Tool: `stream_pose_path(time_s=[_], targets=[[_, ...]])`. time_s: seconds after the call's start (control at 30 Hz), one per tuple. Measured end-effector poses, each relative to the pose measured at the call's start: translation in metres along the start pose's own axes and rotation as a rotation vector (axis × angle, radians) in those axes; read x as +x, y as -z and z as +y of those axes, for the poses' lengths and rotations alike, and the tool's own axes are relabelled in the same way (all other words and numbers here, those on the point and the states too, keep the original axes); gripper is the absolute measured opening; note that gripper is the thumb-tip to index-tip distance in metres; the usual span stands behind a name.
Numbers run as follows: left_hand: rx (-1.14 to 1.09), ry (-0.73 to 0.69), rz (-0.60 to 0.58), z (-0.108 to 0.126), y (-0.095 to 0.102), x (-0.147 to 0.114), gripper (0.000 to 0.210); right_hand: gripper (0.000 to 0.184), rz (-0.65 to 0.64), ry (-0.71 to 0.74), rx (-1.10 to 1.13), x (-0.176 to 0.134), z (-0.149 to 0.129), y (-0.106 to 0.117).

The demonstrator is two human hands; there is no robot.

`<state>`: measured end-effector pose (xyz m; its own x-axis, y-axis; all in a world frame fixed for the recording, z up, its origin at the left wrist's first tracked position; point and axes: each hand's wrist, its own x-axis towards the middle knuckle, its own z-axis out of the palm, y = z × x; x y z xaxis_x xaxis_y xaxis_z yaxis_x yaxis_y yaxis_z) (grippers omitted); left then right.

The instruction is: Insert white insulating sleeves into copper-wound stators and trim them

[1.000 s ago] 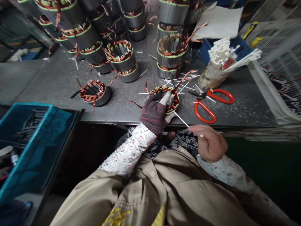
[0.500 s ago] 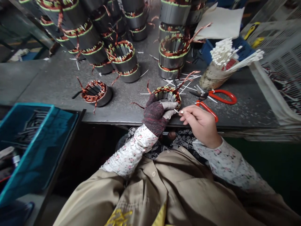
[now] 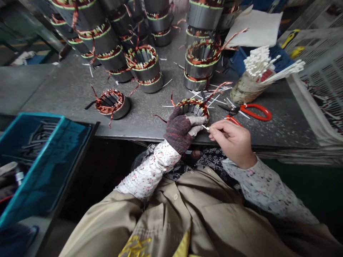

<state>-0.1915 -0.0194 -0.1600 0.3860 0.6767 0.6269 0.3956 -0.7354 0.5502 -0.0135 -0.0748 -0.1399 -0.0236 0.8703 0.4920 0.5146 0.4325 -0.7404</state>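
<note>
A motor stator (image 3: 200,109) with copper windings and greenish-yellow slot liners stands at the bench's front edge. My left hand (image 3: 180,128), in a dark knitted glove with pale finger coverings, grips its near side, fingers laid over the rim. Just right of the stator, my bare right hand (image 3: 233,139) pinches the end of a thin white cable tie (image 3: 205,127); the rest of the tie is hidden. Red-handled cutters (image 3: 255,111) lie beyond the right hand, which covers part of one handle. Loose white ties (image 3: 214,97) are scattered behind the stator.
Another stator (image 3: 112,104) sits to the left, and stacked stators (image 3: 144,67) fill the back. A worn cup (image 3: 245,87) holds many white ties. A white plastic crate (image 3: 308,107) stands right; a teal bin (image 3: 57,142) with dark rods is at lower left.
The whole view has shifted slightly, so the bench things sit a little further right. My right hand covers more of the cutters' near handle. Both hands keep their holds.
</note>
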Motion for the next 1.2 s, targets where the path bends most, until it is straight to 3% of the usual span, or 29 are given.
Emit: stream_pose_path(time_s=[0.17,0.3,0.43,0.5,0.63,0.8,0.9,1.0,1.1,1.2], targets=[[0.023,-0.029,-0.059,-0.001,0.002,0.000,0.020,0.016,-0.009,0.016,-0.152,0.008,0.008,-0.007],[0.044,-0.024,-0.077,-0.001,0.003,0.000,0.022,0.018,-0.017,-0.039,-0.105,0.012,0.008,-0.010],[0.107,-0.077,-0.074,0.001,0.003,0.001,0.023,0.031,-0.147,-0.056,-0.132,0.012,-0.007,-0.002],[0.149,-0.054,-0.076,0.004,0.003,0.002,0.022,0.036,-0.180,-0.091,-0.009,0.013,-0.011,0.007],[0.174,0.010,-0.068,0.005,0.002,0.000,0.024,0.027,-0.079,-0.192,0.334,0.014,-0.009,0.019],[0.147,0.021,-0.040,0.000,0.003,-0.004,0.071,0.040,-0.268,-0.211,0.598,0.006,-0.002,0.014],[0.174,0.132,-0.063,0.002,0.001,-0.003,0.081,0.037,-0.147,-0.297,0.590,0.000,-0.006,0.021],[0.209,0.145,-0.078,0.011,-0.006,-0.003,0.082,0.035,0.021,-0.337,0.624,0.010,-0.010,0.023],[0.232,0.088,-0.085,0.024,-0.020,-0.005,0.082,0.034,0.168,-0.294,0.716,0.034,-0.005,0.003],[0.214,0.067,-0.090,0.032,-0.029,-0.011,0.087,0.038,0.235,-0.247,0.650,0.048,0.006,-0.020]])
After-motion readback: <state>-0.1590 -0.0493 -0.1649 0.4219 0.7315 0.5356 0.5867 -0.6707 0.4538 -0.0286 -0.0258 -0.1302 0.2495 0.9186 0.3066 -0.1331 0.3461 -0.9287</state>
